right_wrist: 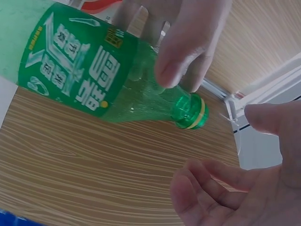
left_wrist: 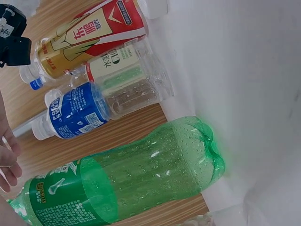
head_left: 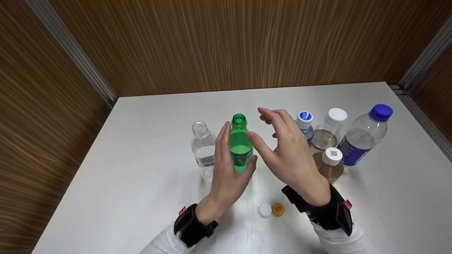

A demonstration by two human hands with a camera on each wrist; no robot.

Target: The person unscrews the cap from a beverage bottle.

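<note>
A green plastic bottle point(head_left: 241, 143) with no cap stands on the white table; its neck shows bare in the right wrist view. My left hand point(head_left: 226, 173) is beside it, fingers straight along its left side and thumb toward its right side. In the right wrist view, the left thumb point(right_wrist: 174, 63) overlaps the bottle near its neck. My right hand point(head_left: 291, 151) is raised to the right of the bottle, fingers loosely bent and nothing in them. Near the table's front lie a white cap point(head_left: 265, 210) and an orange cap point(head_left: 278, 210).
Left of the green bottle stands an uncapped clear bottle point(head_left: 204, 153), partly behind my left hand. At the right is a group of capped bottles, among them a tall one with a blue cap point(head_left: 381, 113) and one with a brown drink point(head_left: 328, 167). Wooden panels point(head_left: 243, 46) rise behind the table.
</note>
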